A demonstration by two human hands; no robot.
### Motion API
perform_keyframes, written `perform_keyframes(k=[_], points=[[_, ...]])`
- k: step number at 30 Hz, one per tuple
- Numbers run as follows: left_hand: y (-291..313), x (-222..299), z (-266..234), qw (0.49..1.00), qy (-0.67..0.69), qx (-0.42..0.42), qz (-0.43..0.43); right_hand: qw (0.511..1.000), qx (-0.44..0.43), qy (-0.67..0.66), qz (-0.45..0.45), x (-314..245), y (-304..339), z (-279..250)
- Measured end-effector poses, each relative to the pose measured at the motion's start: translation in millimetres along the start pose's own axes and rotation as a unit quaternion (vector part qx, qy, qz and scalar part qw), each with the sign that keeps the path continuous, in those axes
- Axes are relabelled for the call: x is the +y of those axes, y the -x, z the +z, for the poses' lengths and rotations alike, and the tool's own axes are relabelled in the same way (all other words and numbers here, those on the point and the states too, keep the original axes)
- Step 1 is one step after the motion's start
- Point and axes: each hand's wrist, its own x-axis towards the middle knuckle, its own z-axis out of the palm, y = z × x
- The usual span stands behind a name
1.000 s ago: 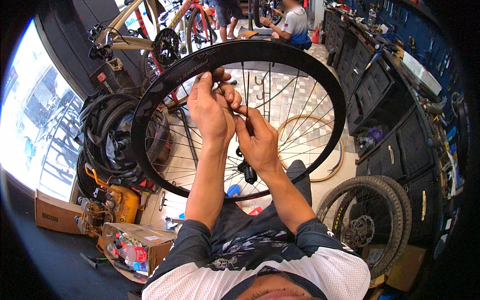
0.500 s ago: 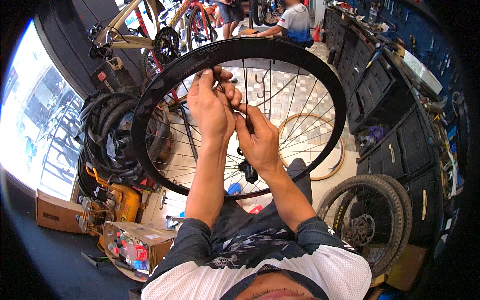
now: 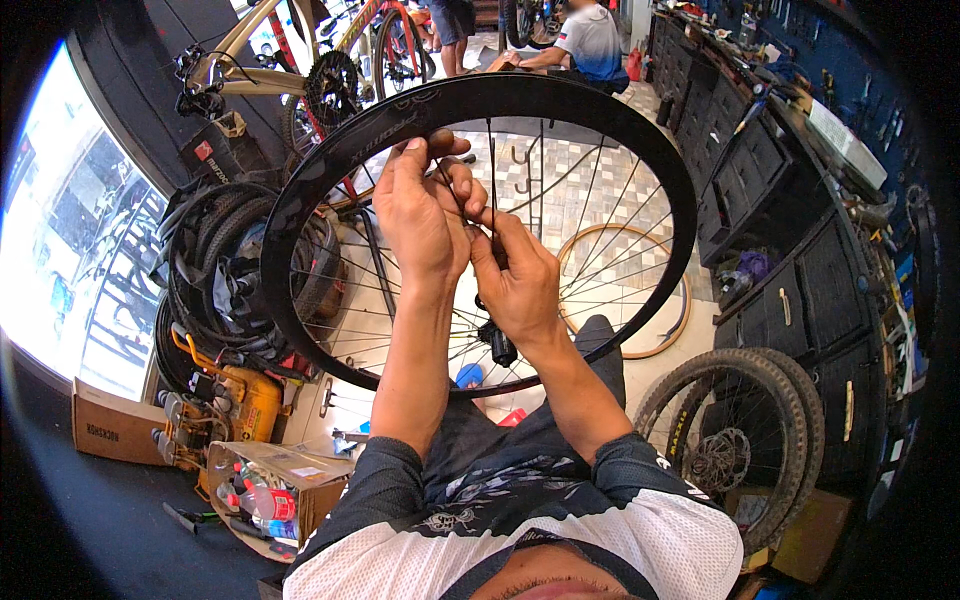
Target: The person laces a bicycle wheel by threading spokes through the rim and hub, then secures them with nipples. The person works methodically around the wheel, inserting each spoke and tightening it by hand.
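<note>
A black deep-rim bicycle wheel (image 3: 318, 165) stands tilted in front of me, over my legs, with its hub (image 3: 498, 343) low in the middle. My left hand (image 3: 425, 220) is inside the rim at the upper left, fingers closed round a thin black spoke (image 3: 447, 180) close to the rim. Lower and to the right, my right hand (image 3: 518, 278) pinches what looks like the same spoke between thumb and forefinger. Both hands nearly touch. Another spoke (image 3: 491, 165) runs down just past the right fingertips. The fingers hide exactly where each grips.
Tyres (image 3: 220, 250) are heaped at the left, above a yellow machine (image 3: 250, 405) and a cardboard box (image 3: 325, 495) of bottles. Knobbly-tyred wheels (image 3: 725, 440) stand at the right beside dark drawers (image 3: 790, 310). Bicycles (image 3: 330, 80) and a seated person (image 3: 590, 45) are beyond.
My left fingers have shifted slightly at the rim, showing more of the spoke between them. The wheel has tilted a little. My right hand stays nearly in place.
</note>
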Motion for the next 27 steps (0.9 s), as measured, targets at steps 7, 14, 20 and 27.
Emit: perform_keyframes(k=[7, 14, 20, 27], points=[[-5.3, -6.2, -8.0, 0.998, -0.054, 0.001, 0.039, 1.000, -0.001, -0.010, 0.017, -2.1, 0.0, -0.4], [1.6, -2.8, -1.2, 1.000, -0.024, -0.007, 0.017, 1.000, 0.001, 0.004, 0.012, -2.6, 1.3, -2.3], [0.2, -6.8, -7.2, 0.997, -0.053, 0.000, 0.049, 1.000, 0.002, 0.005, 0.005, -3.0, 1.5, -2.2], [3.9, -4.1, -0.3, 0.999, -0.020, -0.005, 0.025, 1.000, 0.006, 0.006, 0.000, -2.7, 2.5, -2.9]])
